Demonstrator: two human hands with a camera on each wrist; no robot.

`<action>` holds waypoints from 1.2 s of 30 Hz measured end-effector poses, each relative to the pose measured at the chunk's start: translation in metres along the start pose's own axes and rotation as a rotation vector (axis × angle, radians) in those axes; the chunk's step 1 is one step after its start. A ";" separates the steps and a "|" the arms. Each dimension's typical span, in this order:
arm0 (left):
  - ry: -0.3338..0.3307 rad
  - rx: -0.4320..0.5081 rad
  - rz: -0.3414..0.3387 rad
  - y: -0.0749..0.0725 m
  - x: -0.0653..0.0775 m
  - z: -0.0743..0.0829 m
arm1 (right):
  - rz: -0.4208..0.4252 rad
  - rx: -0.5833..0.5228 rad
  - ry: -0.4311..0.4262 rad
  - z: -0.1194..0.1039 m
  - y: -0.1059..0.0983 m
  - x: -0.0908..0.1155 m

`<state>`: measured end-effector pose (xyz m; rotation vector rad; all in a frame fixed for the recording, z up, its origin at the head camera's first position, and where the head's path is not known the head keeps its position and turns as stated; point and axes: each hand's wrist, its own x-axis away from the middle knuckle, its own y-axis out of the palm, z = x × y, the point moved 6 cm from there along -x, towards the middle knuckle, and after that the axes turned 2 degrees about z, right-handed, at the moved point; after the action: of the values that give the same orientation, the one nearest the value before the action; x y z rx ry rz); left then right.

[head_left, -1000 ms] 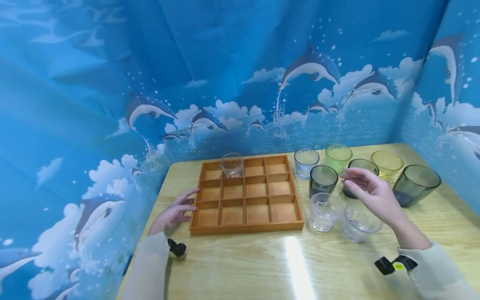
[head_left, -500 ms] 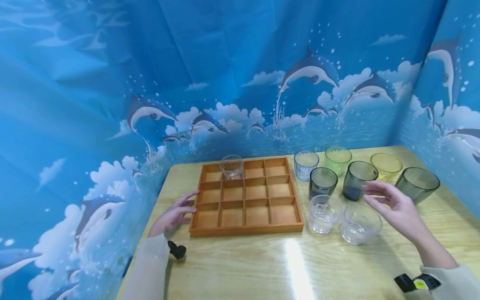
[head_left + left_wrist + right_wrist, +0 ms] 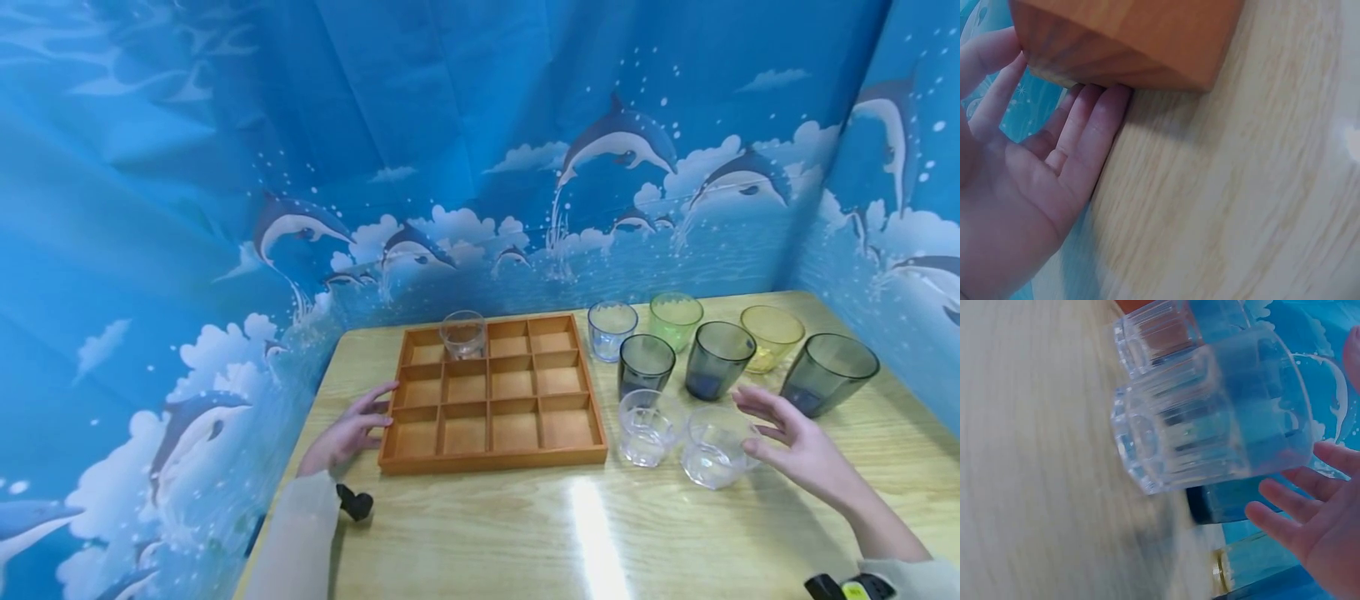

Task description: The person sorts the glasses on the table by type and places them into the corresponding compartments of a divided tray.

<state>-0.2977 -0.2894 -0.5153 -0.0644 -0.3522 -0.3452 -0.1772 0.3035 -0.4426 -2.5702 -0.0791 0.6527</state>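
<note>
My left hand (image 3: 348,432) rests its fingertips against the left side of a wooden compartment tray (image 3: 495,457); the left wrist view shows straight fingers at the tray's side (image 3: 1122,53). A clear glass (image 3: 463,335) stands in the tray's back row, second compartment from the left. My right hand (image 3: 798,446) is beside the right-hand clear glass (image 3: 716,454), fingers spread and holding nothing. In the right wrist view its fingertips are right at that glass's rim (image 3: 1210,419). A second clear glass (image 3: 648,433) stands just left of it.
Behind the clear glasses stand two dark grey glasses (image 3: 647,362) (image 3: 718,362), a blue-tinted glass (image 3: 611,329), a green glass (image 3: 677,321) and a yellow glass (image 3: 771,333). A larger dark glass (image 3: 828,375) is at far right. A dolphin-print curtain (image 3: 465,167) encloses the table (image 3: 487,533).
My right hand has moved right and toward me, from over the dark grey glass to beside the right-hand clear glass. The left hand has stayed at the tray.
</note>
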 end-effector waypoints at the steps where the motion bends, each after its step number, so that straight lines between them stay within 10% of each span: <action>1: -0.002 0.007 -0.004 0.001 0.001 0.002 | -0.012 -0.006 -0.002 0.002 0.001 0.002; 25: 0.011 -0.044 0.067 -0.004 -0.006 -0.008 | -0.091 -0.218 -0.090 0.014 0.022 0.015; 36: 0.008 -0.046 0.082 -0.005 -0.004 -0.008 | -0.070 -0.147 -0.012 0.016 0.026 0.013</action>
<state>-0.3003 -0.2934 -0.5243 -0.1224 -0.3328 -0.2729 -0.1747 0.2894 -0.4729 -2.6901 -0.2275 0.6588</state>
